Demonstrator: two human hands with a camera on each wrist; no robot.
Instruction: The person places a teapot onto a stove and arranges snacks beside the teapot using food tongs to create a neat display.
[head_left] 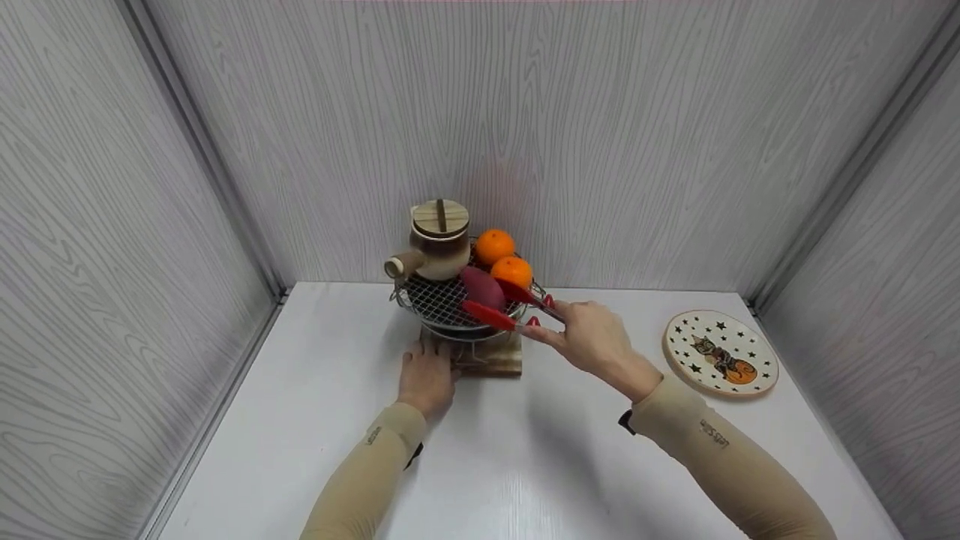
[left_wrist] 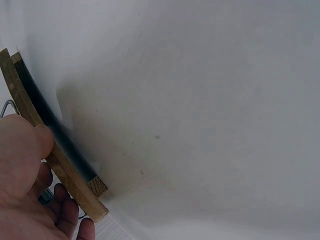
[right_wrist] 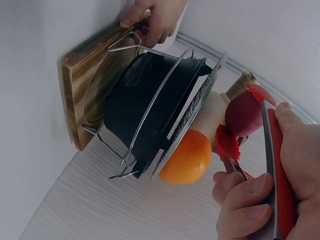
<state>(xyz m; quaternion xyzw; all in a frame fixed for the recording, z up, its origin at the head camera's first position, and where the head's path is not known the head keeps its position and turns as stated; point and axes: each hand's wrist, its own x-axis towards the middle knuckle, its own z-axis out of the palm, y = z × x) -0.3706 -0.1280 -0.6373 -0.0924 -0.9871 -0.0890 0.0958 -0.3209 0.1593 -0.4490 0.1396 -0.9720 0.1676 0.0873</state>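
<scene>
My right hand grips a pair of red-tipped metal tongs. The tongs' red heads lie on either side of a dark red-purple oval shaped like a sweet potato. In the head view it overlaps the round wire mesh grill, close to two oranges. Under the mesh, a black bowl-shaped stove sits in a wire stand on a wooden board. My left hand holds the near left part of that board, thumb on one side and fingers curled at the other in the left wrist view.
A brown and cream teapot with a wooden lid and side handle stands on the mesh's left back part. To the right lies a round plate with stars and a cat picture. Grey wood-grain walls enclose the white table.
</scene>
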